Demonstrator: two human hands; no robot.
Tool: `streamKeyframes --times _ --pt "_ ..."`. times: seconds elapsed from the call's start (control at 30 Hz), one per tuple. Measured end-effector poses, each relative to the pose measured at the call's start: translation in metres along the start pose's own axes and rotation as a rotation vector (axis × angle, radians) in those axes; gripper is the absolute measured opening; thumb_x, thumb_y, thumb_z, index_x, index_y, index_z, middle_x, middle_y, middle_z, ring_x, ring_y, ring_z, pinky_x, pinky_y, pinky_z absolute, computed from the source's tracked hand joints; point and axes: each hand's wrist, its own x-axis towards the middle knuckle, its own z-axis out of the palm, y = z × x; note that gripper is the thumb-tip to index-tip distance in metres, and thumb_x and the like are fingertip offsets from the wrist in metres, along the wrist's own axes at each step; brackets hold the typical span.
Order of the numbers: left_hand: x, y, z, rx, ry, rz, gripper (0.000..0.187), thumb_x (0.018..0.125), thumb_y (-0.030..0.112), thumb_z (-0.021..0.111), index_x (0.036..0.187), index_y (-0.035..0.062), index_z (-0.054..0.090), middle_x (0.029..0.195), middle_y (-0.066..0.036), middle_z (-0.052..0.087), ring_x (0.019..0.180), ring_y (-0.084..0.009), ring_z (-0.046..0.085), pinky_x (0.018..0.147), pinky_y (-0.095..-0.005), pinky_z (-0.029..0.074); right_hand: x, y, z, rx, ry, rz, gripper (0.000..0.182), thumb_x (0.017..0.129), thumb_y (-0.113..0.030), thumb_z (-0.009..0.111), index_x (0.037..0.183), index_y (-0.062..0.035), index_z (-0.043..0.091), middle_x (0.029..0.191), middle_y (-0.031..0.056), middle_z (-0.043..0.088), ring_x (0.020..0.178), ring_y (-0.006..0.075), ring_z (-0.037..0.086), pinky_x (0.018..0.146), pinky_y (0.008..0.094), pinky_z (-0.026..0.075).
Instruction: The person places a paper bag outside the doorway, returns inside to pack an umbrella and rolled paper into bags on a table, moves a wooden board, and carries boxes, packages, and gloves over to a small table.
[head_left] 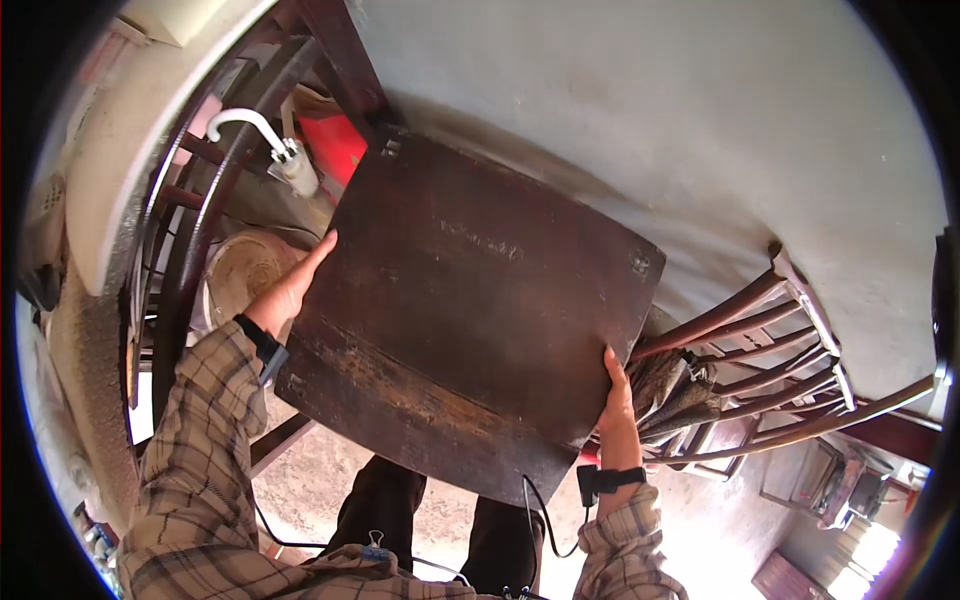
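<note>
- The dark brown, roughly square wooden board (pixel 480 290) is between the two hands, in front of the person's dark-trousered legs (pixel 380 510), with a worn, paler strip along its near side.
- The left hand (pixel 292 287) grips its left edge, thumb along the rim.
- The right hand (pixel 618 398) grips its right edge lower down, thumb up; the fingers of both hands are mostly hidden.
- The smooth grey wall (pixel 640 110) stands just beyond the far edge; whether they touch is unclear.
- Dark wooden furniture with curved bars (pixel 222 185) crowds the left side, close to the far left corner.
- Near it are a white hooked handle (pixel 245 118), a bright red item (pixel 335 145) and a round, pale brown object (pixel 245 275) partly behind the left hand.
- A reddish-brown slatted wooden chair (pixel 770 350) hems in the right side.
- A thin black cable (pixel 560 550) loops across the near edge.
</note>
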Motion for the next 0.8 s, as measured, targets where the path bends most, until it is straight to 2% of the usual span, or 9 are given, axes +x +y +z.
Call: streamKeyframes --times 0.07,0.1,0.2,0.23,0.37,0.43,0.53,0.67,0.8 --pt "-0.018 0.014 0.012 -0.123 -0.239 0.027 0.083 0.083 0.065 0.044 0.143 0.0103 0.024 0.145 -0.006 0.029 0.133 -0.0185 0.026 0.106 -0.0377 0.024 -0.008 -0.004 0.008 -0.067 0.093 -0.054 0.056 0.077 -0.032 0.07 0.117 0.0027 0.051 0.106 0.0139 0.06 0.093 0.0256 0.061 0.081 0.0387 0.051" --pt "-0.02 0.014 0.01 -0.119 -0.24 0.026 0.083 0.083 0.065 0.044 0.143 0.0103 0.024 0.145 -0.006 0.029 0.133 -0.0185 0.026 0.106 -0.0377 0.024 -0.013 -0.003 0.007 -0.063 0.094 -0.055 0.056 0.077 -0.032 0.07 0.117 0.0027 0.051 0.106 0.0139 0.06 0.093 0.0256 0.061 0.081 0.0387 0.051" --pt "-0.01 0.008 -0.003 0.08 0.109 -0.002 0.071 0.091 0.051 0.044 0.142 0.0068 0.024 0.143 -0.005 0.032 0.131 -0.0129 0.029 0.106 -0.0307 0.027 -0.024 -0.012 0.011 -0.033 0.14 -0.044 0.053 0.077 -0.028 0.071 0.115 0.0026 0.052 0.105 0.0135 0.06 0.091 0.0256 0.061 0.078 0.0392 0.052" --pt "-0.017 0.006 -0.004 0.072 0.118 0.001 0.071 0.091 0.051 0.044 0.142 0.0068 0.024 0.143 -0.005 0.032 0.131 -0.0129 0.029 0.106 -0.0307 0.027 -0.027 -0.015 0.01 -0.04 0.13 -0.04 0.053 0.077 -0.028 0.071 0.115 0.0026 0.052 0.105 0.0135 0.06 0.091 0.0256 0.061 0.078 0.0392 0.052" --pt "0.015 -0.001 -0.02 -0.174 -0.11 0.057 0.064 0.091 0.048 0.045 0.139 0.0072 0.033 0.138 -0.007 0.039 0.127 -0.0148 0.036 0.103 -0.0331 0.032 -0.04 -0.033 0.028 -0.044 0.203 -0.046 0.052 0.077 -0.025 0.07 0.115 0.0037 0.05 0.101 0.0139 0.06 0.088 0.0258 0.061 0.076 0.0382 0.053" --pt "0.032 -0.009 -0.031 -0.415 -0.098 -0.194 0.059 0.09 0.047 0.048 0.132 0.0051 0.043 0.129 -0.007 0.048 0.118 -0.0145 0.046 0.097 -0.0311 0.038 -0.037 -0.041 0.034 -0.168 0.204 -0.024 0.053 0.078 -0.035 0.069 0.115 -0.0013 0.053 0.106 0.0126 0.061 0.095 0.0265 0.06 0.082 0.0396 0.051" --pt "0.023 0.001 -0.028 -0.514 -0.201 -0.172 0.057 0.09 0.047 0.047 0.128 0.0045 0.046 0.124 -0.007 0.053 0.112 -0.016 0.051 0.095 -0.0321 0.041 -0.031 -0.037 0.025 -0.135 0.235 0.001 0.052 0.078 -0.034 0.069 0.115 -0.0011 0.053 0.104 0.0127 0.061 0.093 0.026 0.06 0.081 0.0387 0.051" --pt "0.032 -0.003 -0.032 -0.453 -0.109 -0.166 0.058 0.091 0.049 0.046 0.127 0.0041 0.046 0.122 -0.007 0.055 0.107 -0.019 0.054 0.093 -0.0332 0.042 -0.022 -0.055 0.056 -0.14 0.238 -0.008 0.047 0.079 -0.029 0.068 0.114 -0.0007 0.053 0.101 0.0117 0.06 0.089 0.024 0.06 0.079 0.0371 0.052" --pt "-0.013 0.026 -0.019 -0.423 -0.228 -0.14 0.06 0.091 0.051 0.043 0.129 0.0042 0.044 0.124 -0.009 0.053 0.109 -0.0208 0.053 0.095 -0.0347 0.041 -0.043 -0.064 0.075 -0.163 0.244 -0.06 0.055 0.076 -0.027 0.072 0.116 0.0028 0.05 0.104 0.0129 0.059 0.092 0.0233 0.059 0.079 0.036 0.05"
